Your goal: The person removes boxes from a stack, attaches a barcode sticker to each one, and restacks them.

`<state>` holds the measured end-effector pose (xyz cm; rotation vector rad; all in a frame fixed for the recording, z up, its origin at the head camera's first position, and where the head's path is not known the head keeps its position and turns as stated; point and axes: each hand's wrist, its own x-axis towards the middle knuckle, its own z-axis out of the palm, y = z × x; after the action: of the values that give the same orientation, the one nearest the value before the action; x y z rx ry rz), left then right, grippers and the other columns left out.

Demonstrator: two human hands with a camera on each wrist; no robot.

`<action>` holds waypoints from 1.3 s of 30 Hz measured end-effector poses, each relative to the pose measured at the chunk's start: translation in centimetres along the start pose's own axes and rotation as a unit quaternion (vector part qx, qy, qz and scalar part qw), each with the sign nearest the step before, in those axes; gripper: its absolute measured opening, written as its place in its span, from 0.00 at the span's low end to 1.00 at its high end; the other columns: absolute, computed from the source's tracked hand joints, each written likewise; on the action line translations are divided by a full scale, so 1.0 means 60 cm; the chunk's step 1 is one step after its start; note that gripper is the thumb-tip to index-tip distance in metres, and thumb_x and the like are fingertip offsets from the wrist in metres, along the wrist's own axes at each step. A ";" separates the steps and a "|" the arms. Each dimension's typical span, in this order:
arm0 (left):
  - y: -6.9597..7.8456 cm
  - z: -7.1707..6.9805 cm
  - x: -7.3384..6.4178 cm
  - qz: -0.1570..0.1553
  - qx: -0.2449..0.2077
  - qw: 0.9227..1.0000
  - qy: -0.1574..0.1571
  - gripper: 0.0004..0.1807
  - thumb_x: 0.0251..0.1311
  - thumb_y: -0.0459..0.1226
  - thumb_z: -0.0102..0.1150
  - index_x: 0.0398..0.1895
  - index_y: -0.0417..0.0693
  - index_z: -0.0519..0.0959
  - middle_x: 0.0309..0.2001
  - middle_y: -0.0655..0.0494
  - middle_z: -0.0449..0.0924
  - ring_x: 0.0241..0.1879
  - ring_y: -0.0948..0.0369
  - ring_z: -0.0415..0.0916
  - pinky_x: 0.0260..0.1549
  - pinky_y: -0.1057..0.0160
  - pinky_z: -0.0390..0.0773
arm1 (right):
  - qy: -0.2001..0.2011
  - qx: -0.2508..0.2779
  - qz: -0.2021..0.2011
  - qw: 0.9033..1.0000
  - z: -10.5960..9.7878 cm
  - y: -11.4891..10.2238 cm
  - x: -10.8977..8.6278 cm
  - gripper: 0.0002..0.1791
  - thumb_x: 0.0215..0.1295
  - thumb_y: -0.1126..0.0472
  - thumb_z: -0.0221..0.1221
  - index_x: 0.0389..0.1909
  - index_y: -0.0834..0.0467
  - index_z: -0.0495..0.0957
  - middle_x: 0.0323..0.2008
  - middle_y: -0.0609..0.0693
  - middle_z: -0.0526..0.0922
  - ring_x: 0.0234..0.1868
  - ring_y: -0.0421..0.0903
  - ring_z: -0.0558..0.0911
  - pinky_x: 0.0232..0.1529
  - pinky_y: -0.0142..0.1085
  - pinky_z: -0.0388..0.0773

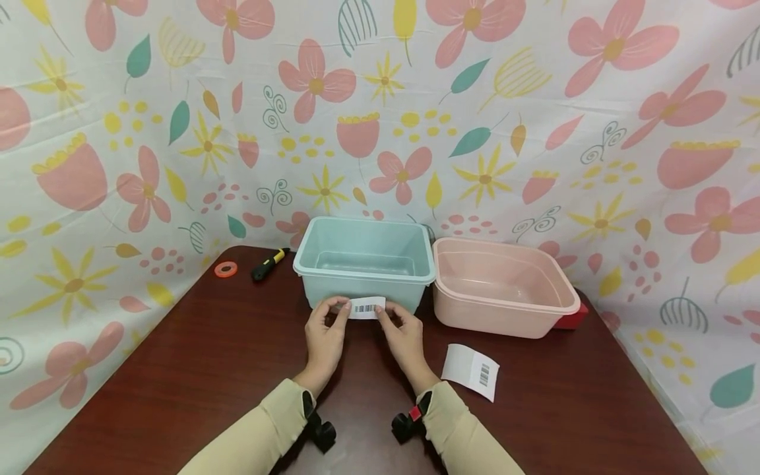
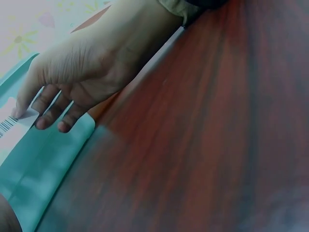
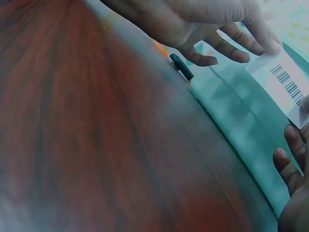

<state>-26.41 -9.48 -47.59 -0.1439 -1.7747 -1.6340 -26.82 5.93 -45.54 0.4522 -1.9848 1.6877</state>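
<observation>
Two barcodes on my feed, and all I can read off either is black bars on white. One barcode label (image 1: 365, 308) sits right in front of the blue plastic bin (image 1: 362, 285); left hand (image 1: 325, 330) and right hand (image 1: 405, 333) each pinch an end, thumbs on the printed face, spare fingers hanging loose and apart. Only the head cam gets the second barcode sheet (image 1: 472, 371), front-right of the blue bin, plus the red object (image 1: 572, 318) behind the pink bin (image 1: 493, 316) to its right. Right wrist cam catches just one end of the utility knife (image 1: 270, 264) left of the blue bin; head cam shows its yellow part.
</observation>
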 end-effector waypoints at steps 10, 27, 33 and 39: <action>-0.014 0.012 0.016 0.027 -0.001 0.999 0.037 0.05 0.63 0.38 0.68 0.39 0.48 0.86 0.38 0.51 0.81 0.41 0.54 0.75 0.44 0.44 0.73 | 0.067 -0.031 -0.049 0.996 0.014 0.005 0.007 0.03 0.62 0.70 0.68 0.35 0.67 0.85 0.29 0.57 0.87 0.32 0.50 0.85 0.34 0.47 0.81; -0.028 0.030 0.037 0.111 0.053 0.989 0.083 0.05 0.62 0.40 0.70 0.36 0.50 0.85 0.37 0.57 0.83 0.41 0.46 0.72 0.46 0.52 0.64 | 0.165 -0.063 -0.157 0.972 0.049 0.070 0.030 0.03 0.60 0.67 0.71 0.30 0.60 0.86 0.27 0.51 0.85 0.25 0.47 0.82 0.27 0.34 0.78; -0.029 0.035 0.045 0.125 0.079 0.983 0.104 0.06 0.59 0.41 0.72 0.34 0.50 0.85 0.34 0.58 0.83 0.38 0.46 0.72 0.43 0.52 0.59 | 0.175 -0.074 -0.152 0.970 0.054 0.073 0.031 0.06 0.63 0.59 0.70 0.29 0.56 0.86 0.28 0.47 0.85 0.27 0.42 0.82 0.26 0.34 0.78; -0.033 0.034 0.051 0.138 0.101 0.978 0.117 0.06 0.58 0.41 0.73 0.33 0.50 0.85 0.33 0.58 0.83 0.35 0.50 0.69 0.41 0.52 0.58 | 0.184 -0.090 -0.158 0.966 0.061 0.073 0.033 0.06 0.64 0.59 0.69 0.29 0.56 0.86 0.28 0.46 0.85 0.27 0.41 0.82 0.25 0.41 0.79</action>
<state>-30.58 -9.15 -47.42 -0.0955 -1.6448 -1.2153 -31.39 3.23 -48.44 0.3395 -1.6738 1.2745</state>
